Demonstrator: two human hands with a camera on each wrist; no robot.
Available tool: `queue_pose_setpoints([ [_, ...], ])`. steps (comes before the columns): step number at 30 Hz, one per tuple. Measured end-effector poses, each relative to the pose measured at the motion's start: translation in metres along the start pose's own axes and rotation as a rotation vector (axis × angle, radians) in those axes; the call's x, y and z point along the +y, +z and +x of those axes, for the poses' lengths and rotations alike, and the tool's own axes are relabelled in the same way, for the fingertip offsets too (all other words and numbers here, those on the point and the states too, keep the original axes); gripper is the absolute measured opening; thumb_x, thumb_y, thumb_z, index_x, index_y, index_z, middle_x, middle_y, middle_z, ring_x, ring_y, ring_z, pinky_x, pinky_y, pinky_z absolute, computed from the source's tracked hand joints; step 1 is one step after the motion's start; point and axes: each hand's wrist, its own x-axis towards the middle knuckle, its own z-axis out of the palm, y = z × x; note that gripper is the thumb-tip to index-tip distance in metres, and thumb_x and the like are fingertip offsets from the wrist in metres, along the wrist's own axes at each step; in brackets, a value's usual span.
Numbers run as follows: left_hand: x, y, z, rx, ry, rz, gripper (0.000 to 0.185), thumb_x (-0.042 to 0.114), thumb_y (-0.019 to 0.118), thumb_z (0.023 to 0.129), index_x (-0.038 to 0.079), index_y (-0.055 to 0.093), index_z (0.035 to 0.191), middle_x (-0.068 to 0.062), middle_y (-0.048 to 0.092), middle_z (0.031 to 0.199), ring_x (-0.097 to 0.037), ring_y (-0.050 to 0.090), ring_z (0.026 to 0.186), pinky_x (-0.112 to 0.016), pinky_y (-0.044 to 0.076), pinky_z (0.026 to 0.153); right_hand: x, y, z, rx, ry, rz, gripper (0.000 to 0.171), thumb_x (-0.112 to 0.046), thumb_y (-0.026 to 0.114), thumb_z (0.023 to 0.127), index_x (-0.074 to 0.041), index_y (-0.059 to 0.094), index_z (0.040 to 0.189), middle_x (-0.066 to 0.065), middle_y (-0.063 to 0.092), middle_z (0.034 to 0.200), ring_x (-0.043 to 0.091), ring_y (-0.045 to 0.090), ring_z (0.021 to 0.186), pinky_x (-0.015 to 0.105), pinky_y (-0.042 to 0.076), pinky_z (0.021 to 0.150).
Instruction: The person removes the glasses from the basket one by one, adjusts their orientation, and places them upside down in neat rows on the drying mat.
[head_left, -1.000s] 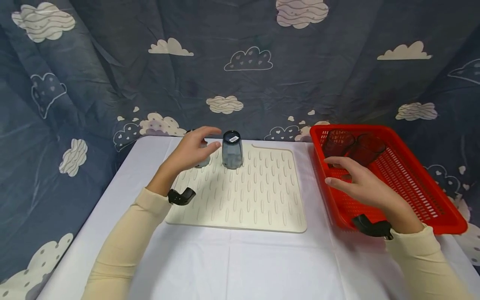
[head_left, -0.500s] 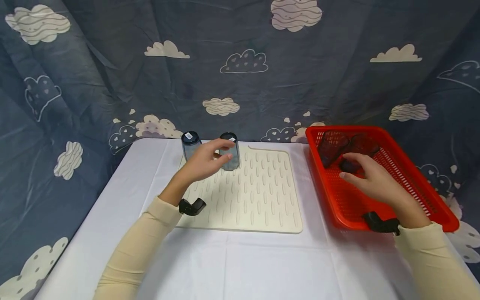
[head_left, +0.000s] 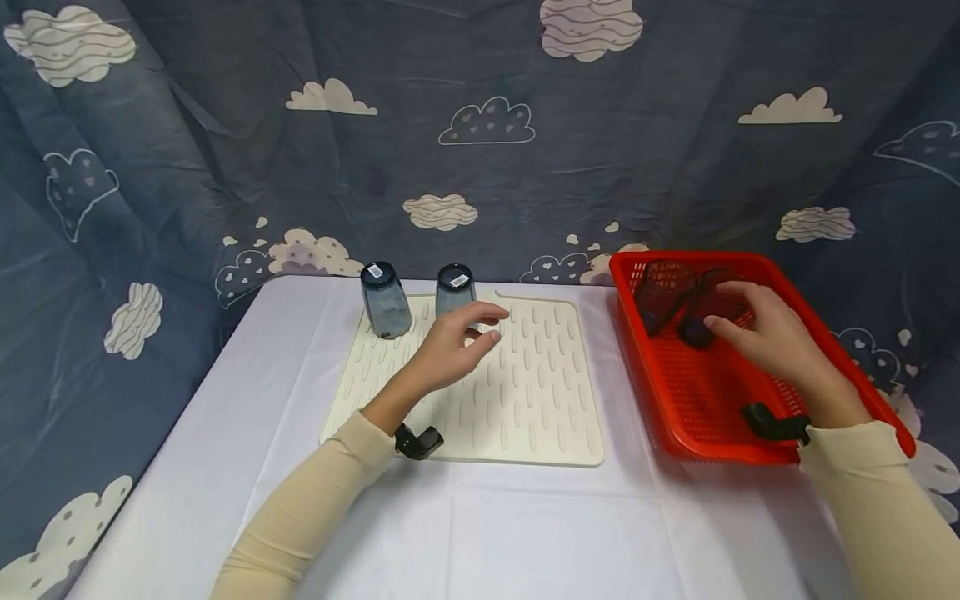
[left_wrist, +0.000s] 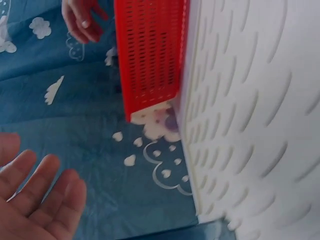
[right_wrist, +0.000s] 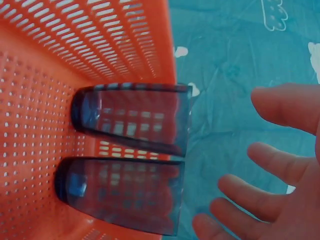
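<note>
Two blue-grey tumblers (head_left: pixel 386 300) (head_left: pixel 454 291) stand upside down at the far edge of a cream ridged mat (head_left: pixel 525 392). My left hand (head_left: pixel 467 335) hovers over the mat just in front of the right tumbler, fingers relaxed, holding nothing; its palm (left_wrist: pixel 35 202) shows empty. Two more dark tumblers (head_left: pixel 663 292) (head_left: pixel 708 315) lie on their sides at the far end of a red basket (head_left: pixel 750 446). My right hand (head_left: pixel 753 325) reaches over them with spread fingers (right_wrist: pixel 272 192), a short gap away from the tumblers (right_wrist: pixel 135 117) (right_wrist: pixel 122 195).
A white cloth (head_left: pixel 480 525) covers the table, and the basket (left_wrist: pixel 150 55) sits right of the mat (left_wrist: pixel 250 125). A blue cloud-print curtain (head_left: pixel 480 125) hangs close behind and at both sides. Black wrist mounts (head_left: pixel 418 440) (head_left: pixel 776 423) sit at both cuffs.
My left hand came away from the left tumbler and moved right and toward me over the mat. My right hand went deeper into the basket toward the lying tumblers.
</note>
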Motion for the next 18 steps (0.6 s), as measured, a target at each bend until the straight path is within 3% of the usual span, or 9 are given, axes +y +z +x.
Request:
queue_pose_setpoints([
  [4, -0.004, 0.01, 0.002, 0.032, -0.018, -0.029, 0.031, 0.012, 0.057, 0.098, 0.004, 0.062, 0.128, -0.011, 0.064, 0.129, -0.026, 0.063, 0.119, -0.036, 0.056, 0.092, 0.004, 0.002, 0.008, 0.056, 0.0, 0.013, 0.055, -0.023, 0.059, 0.098, 0.008, 0.041, 0.14, 0.034, 0.044, 0.138, 0.05, 0.042, 0.115, 0.061, 0.035, 0.089],
  [12, -0.008, 0.032, 0.009, -0.011, -0.076, -0.093, 0.028, 0.012, 0.057, 0.098, 0.008, 0.063, 0.125, -0.01, 0.067, 0.125, -0.023, 0.065, 0.115, -0.032, 0.055, 0.09, 0.025, 0.003, 0.028, 0.13, 0.037, -0.002, 0.056, -0.024, 0.059, 0.097, 0.011, 0.044, 0.138, 0.036, 0.047, 0.129, 0.048, 0.046, 0.105, 0.054, 0.037, 0.078],
  [18, -0.012, 0.055, 0.023, -0.034, -0.173, -0.176, 0.026, 0.013, 0.057, 0.099, 0.01, 0.065, 0.123, -0.008, 0.069, 0.123, -0.023, 0.066, 0.114, -0.028, 0.055, 0.089, 0.034, 0.0, 0.038, 0.047, 0.108, -0.015, 0.066, -0.03, 0.056, 0.098, 0.015, 0.035, 0.141, 0.042, 0.038, 0.134, 0.054, 0.039, 0.113, 0.067, 0.036, 0.087],
])
